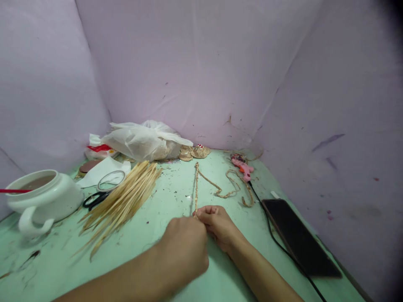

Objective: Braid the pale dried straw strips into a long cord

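Note:
Both my hands meet low in the middle of the pale green table [170, 197]. My left hand [184, 247] is curled closed, knuckles up, its fingertips hidden. My right hand [218, 224] is closed in a pinch beside it. Between them they grip the near end of a thin stick wrapped in jute twine [196, 188], which runs straight away from me. The loose twine [228, 191] trails off from the stick's far end to the right in loops.
A pile of thin wooden sticks [124, 197], black scissors [96, 199] and a tape roll [111, 180] lie left. A white pot [40, 201] stands far left. A plastic bag [145, 140] sits at the back. A pink glue gun [243, 167] and dark phone [297, 237] lie right.

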The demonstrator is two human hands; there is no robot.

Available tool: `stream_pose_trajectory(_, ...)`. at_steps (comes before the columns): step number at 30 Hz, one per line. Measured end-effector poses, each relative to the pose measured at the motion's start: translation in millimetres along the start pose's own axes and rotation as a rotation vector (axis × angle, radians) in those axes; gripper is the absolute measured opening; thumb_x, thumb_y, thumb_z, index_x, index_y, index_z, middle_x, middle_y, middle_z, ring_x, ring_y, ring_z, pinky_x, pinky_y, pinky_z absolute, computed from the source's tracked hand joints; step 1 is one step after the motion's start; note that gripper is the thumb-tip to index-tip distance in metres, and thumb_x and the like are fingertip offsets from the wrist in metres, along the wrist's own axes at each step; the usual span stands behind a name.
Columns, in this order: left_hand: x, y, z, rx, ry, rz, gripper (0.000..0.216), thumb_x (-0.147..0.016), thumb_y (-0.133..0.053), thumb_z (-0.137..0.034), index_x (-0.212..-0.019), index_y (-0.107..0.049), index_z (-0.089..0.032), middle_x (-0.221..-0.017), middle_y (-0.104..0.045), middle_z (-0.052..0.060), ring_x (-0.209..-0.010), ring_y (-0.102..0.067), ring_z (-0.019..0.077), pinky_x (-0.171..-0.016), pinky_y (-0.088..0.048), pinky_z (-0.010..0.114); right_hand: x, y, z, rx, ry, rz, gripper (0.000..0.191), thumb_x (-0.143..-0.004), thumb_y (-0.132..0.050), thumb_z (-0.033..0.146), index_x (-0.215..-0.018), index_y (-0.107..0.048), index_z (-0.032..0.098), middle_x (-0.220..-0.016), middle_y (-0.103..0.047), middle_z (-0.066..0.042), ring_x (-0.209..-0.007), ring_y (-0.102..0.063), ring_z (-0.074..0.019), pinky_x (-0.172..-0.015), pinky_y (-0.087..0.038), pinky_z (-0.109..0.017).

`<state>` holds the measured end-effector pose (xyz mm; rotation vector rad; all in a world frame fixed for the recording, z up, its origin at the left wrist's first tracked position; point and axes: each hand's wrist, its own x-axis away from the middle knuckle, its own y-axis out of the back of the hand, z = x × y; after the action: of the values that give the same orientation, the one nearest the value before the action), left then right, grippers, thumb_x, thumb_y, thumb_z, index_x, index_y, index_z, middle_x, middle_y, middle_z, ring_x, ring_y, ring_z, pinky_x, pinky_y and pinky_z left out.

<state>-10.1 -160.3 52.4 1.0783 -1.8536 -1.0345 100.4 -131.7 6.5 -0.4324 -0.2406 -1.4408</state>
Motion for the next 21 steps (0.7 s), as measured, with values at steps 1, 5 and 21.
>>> stream_pose_trajectory(1, -2.1, 11.0, 3.2, -0.030, 0.046, -0.049, 0.022, -0.068, -0.045, -0.026, -0.066, -0.063, -0.013, -0.066, -0.060, 0.013, -0.067, -0.056, 0.0230, -0.058, -0.035, 0.029, 0.0, 0.9, 0.7, 0.006, -0.006, 0.009, 0.011, -0.053, -0.059, 0.022, -0.053, -0.055, 0.012, -0.040, -0.048, 0.003, -0.036, -0.033, -0.0043, -0.040, -0.023, -0.019)
stream_pose_trajectory(5, -20.9, 33.9, 21.0, 0.321, 0.172, -0.160, 0.024, -0.070, -0.042, -0.028, -0.062, -0.060, -0.013, -0.056, -0.056, 0.005, -0.048, -0.049, 0.0121, -0.047, -0.031, 0.023, 2.1, 2.0, 5.4, 0.060, -0.010, 0.052, 0.017, -0.057, -0.058, 0.027, -0.049, -0.053, 0.013, -0.031, -0.033, 0.008, -0.031, -0.019, -0.0024, -0.036, -0.011, -0.020)
stream_pose_trajectory(21, -47.2, -20.1, 37.0, 0.528, 0.176, -0.081, 0.015, -0.049, -0.042, -0.011, -0.037, -0.034, -0.016, -0.037, -0.020, -0.006, -0.039, -0.021, 0.0048, -0.039, -0.015, 0.021, 12.0, 8.0, 3.3, 1.257, 0.529, -0.174, 0.016, -0.067, -0.047, 0.015, -0.068, -0.063, 0.016, -0.062, -0.062, -0.005, -0.056, -0.051, -0.0135, -0.050, -0.025, -0.025)
